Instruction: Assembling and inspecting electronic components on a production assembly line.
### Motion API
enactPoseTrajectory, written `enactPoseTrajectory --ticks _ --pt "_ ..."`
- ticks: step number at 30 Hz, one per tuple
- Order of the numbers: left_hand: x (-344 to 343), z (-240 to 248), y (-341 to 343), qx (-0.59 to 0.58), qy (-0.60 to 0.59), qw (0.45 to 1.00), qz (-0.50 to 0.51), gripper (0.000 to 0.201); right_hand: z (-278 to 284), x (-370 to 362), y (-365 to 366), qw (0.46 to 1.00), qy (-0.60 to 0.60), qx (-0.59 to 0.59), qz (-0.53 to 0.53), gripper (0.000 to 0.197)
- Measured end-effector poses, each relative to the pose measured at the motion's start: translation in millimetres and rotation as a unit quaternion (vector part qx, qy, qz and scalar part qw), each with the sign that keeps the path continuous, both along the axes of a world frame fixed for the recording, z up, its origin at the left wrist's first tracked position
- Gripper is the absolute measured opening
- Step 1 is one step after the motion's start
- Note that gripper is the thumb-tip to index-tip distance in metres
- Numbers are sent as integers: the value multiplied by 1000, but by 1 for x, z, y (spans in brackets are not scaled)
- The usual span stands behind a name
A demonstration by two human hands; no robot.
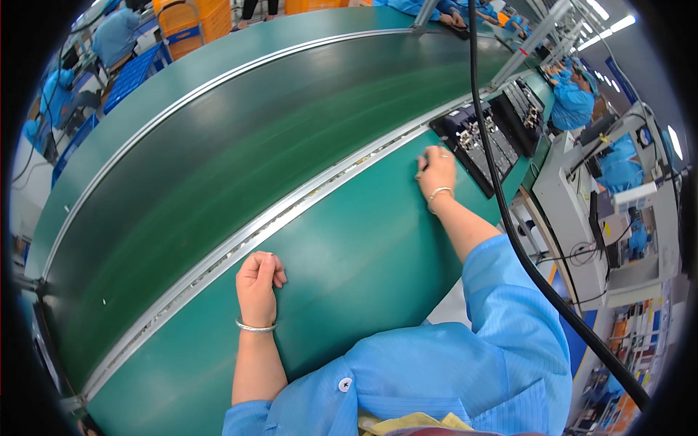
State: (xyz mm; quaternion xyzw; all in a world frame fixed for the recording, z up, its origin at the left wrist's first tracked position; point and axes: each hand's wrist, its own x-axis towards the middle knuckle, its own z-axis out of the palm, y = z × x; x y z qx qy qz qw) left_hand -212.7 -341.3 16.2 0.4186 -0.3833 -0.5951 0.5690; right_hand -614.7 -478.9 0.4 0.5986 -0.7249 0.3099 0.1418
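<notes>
Left of centre in the frame, the left hand was curled closed over the green table. Upper right, the right hand had bent fingers, their grip unclear, just beside a black tray of parts.

black tray holding silvery parts, on green worktop

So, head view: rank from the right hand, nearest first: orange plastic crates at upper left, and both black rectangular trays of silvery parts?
From the right hand:
1. Nearer black rectangular tray: just to its right.
2. Farther black rectangular tray: beyond the first, upper right.
3. Orange plastic crates: upper left, across the green belt.
</notes>
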Motion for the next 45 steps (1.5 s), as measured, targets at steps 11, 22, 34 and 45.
enactPoseTrajectory --ticks 11,22,34,45 --pt "-4 -3 2 -19 -72 997 3 27 10 138 -7 982 -22 38 183 11" --pt "-6 -15 11 -28 -190 981 34 39 6 136 -8 979 -28 59 191 10" --pt "-19 -6 17 -188 -373 903 98 49 4 120 -24 978 -55 95 179 15" --pt "-25 -12 21 -177 -350 911 128 15 -2 119 -25 979 -6 75 187 15"
